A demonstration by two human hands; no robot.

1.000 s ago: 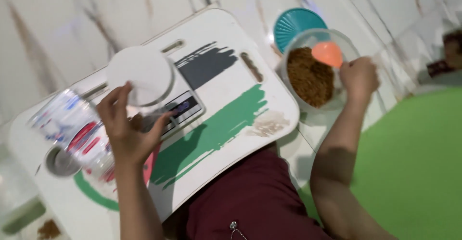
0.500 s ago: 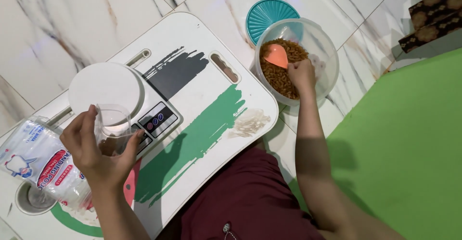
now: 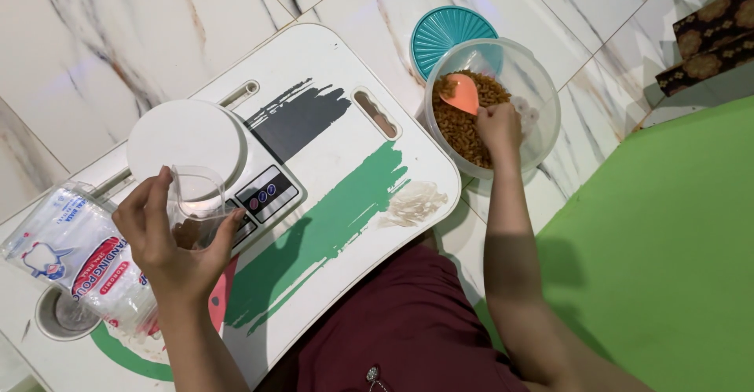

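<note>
Orange is the colour of the little scoop (image 3: 461, 93) that the right hand (image 3: 498, 125) holds. The fingers of that hand are closed around its handle. The scoop is inside a big clear round tub (image 3: 542, 101), just above a heap of small brown bits of food (image 3: 463, 129) that fills the left part of the tub. The tub stands on the white marble floor (image 3: 94, 38), just past the far right corner of the table. Behind the tub, a teal round lid (image 3: 444, 31) lies flat on the floor, partly hidden by the tub.

The left hand (image 3: 169, 243) holds a small clear plastic pouch (image 3: 196, 196). Its fingers are bent around the pouch, thumb on one side and the others on the other side. The pouch is held just over the near edge of a white kitchen scale (image 3: 216, 160). The scale has a round white plate on top and a small panel with buttons at the front.

The scale sits on a small white table (image 3: 345, 62) with black and green paint streaks. Near the right edge of the table lies a little pile of thin white plastic pieces (image 3: 412, 203). On the left of the table, close to the left hand, lies a clear pack of pouches (image 3: 75, 247) with red and blue print. A round cup hole (image 3: 59, 317) is in the table near that pack. The person's dark red clothing (image 3: 393, 337) shows below the table, and a bright green mat (image 3: 675, 243) covers the floor on the right.
</note>
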